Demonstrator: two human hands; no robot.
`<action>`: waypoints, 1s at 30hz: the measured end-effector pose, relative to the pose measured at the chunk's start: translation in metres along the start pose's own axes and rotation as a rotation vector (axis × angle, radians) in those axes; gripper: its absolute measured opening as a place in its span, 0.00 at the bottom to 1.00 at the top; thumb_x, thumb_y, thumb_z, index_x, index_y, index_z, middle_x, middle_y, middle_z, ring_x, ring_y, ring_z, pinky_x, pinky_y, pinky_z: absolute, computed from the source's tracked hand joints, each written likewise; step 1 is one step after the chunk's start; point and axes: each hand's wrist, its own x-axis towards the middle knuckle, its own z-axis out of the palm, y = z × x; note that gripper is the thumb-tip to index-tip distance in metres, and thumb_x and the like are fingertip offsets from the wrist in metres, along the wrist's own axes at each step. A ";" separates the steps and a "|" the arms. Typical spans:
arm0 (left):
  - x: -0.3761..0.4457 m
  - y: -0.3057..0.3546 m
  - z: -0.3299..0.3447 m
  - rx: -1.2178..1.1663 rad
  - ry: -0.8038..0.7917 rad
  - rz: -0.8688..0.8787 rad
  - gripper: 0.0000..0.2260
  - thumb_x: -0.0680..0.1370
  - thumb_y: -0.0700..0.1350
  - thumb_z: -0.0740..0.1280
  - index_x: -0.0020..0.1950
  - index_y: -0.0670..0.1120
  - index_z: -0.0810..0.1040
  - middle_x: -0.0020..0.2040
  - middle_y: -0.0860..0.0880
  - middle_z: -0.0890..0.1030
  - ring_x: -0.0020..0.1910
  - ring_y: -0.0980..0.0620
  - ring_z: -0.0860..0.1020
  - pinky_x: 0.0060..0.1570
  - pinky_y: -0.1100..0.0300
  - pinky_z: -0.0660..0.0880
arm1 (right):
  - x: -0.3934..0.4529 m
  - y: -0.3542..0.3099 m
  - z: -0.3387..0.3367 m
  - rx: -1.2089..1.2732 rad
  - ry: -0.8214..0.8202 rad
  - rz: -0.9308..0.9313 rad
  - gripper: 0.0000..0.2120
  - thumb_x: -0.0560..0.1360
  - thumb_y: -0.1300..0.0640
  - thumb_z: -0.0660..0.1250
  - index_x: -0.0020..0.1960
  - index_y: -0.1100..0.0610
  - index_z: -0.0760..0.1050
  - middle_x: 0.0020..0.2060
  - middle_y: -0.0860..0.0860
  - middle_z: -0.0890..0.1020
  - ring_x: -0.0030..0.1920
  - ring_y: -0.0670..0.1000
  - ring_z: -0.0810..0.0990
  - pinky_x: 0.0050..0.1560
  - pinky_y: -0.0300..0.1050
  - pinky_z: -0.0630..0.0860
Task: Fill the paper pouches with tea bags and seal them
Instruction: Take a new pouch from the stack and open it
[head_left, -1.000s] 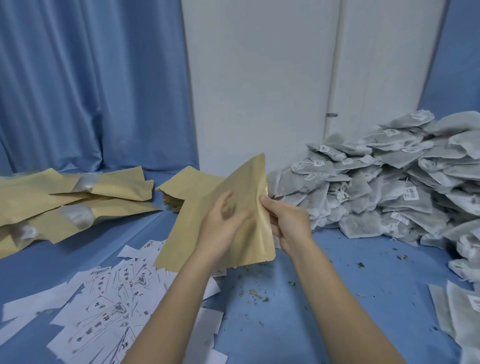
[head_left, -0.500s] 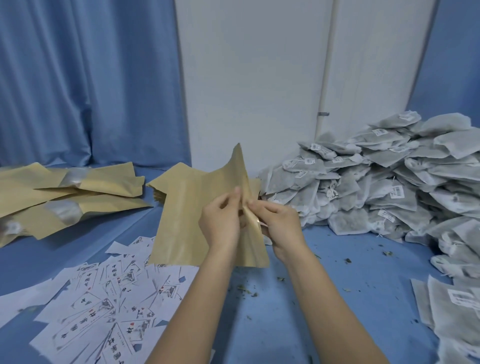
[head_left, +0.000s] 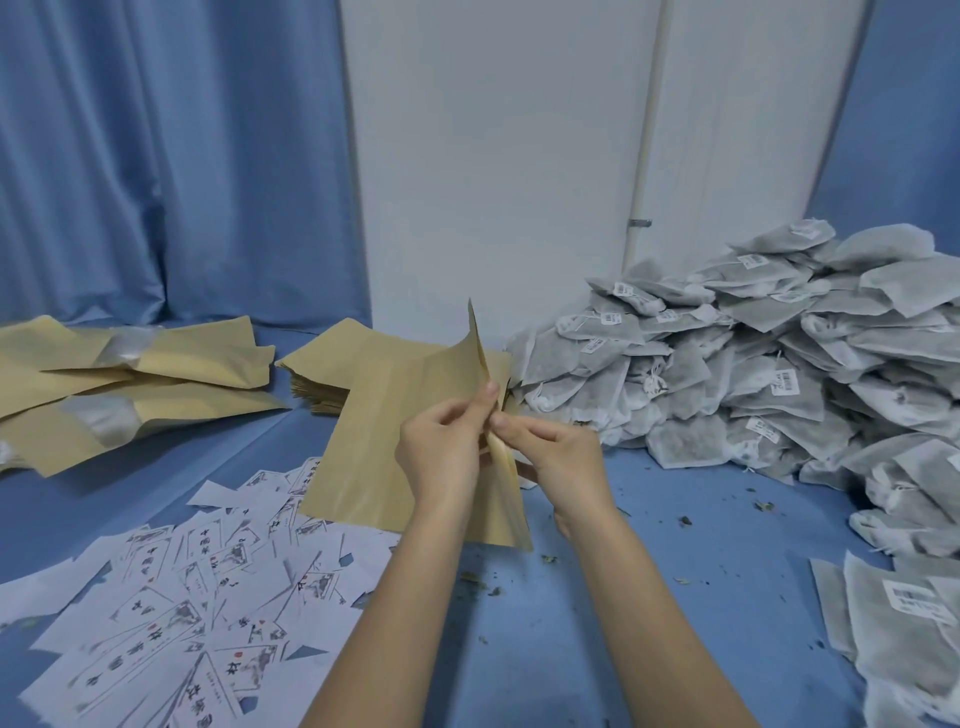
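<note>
I hold a flat brown paper pouch (head_left: 384, 441) upright above the blue table, its open edge turned toward me. My left hand (head_left: 441, 452) pinches one side of that edge near the top. My right hand (head_left: 556, 457) pinches the other side, and the two layers are slightly parted between my fingertips. A big heap of grey tea bags (head_left: 753, 379) with white tags lies to the right, just behind my right hand. More tea bags (head_left: 898, 639) lie at the near right edge.
A stack of empty brown pouches (head_left: 322, 379) sits behind the held one. Brown pouches with clear windows (head_left: 130, 379) lie at the left. White printed labels (head_left: 171, 603) are scattered at the near left. Tea crumbs (head_left: 478, 582) dot the blue table (head_left: 675, 597).
My left hand has slid from the pouch's face to its open edge, meeting my right hand there. The pouch has turned more edge-on to me, and the layers have begun to part.
</note>
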 end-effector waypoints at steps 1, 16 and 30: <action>0.000 -0.001 0.001 -0.012 -0.006 -0.014 0.13 0.70 0.51 0.74 0.35 0.41 0.83 0.30 0.48 0.82 0.28 0.59 0.78 0.28 0.68 0.75 | 0.001 0.002 -0.001 -0.014 0.015 0.002 0.08 0.69 0.56 0.73 0.46 0.59 0.84 0.40 0.55 0.85 0.43 0.51 0.84 0.47 0.45 0.80; -0.005 -0.022 0.019 0.454 -0.056 0.244 0.13 0.77 0.41 0.62 0.36 0.39 0.80 0.28 0.49 0.75 0.31 0.49 0.71 0.30 0.70 0.65 | 0.001 0.010 -0.006 -0.815 0.137 -0.312 0.10 0.73 0.60 0.66 0.51 0.54 0.81 0.43 0.46 0.83 0.46 0.43 0.80 0.48 0.36 0.74; -0.005 -0.022 0.018 0.584 -0.094 0.275 0.19 0.77 0.36 0.61 0.27 0.45 0.60 0.24 0.50 0.64 0.26 0.53 0.63 0.31 0.57 0.54 | 0.001 0.015 -0.018 -0.736 0.275 -0.281 0.09 0.74 0.61 0.62 0.37 0.60 0.77 0.27 0.56 0.73 0.30 0.47 0.66 0.33 0.36 0.65</action>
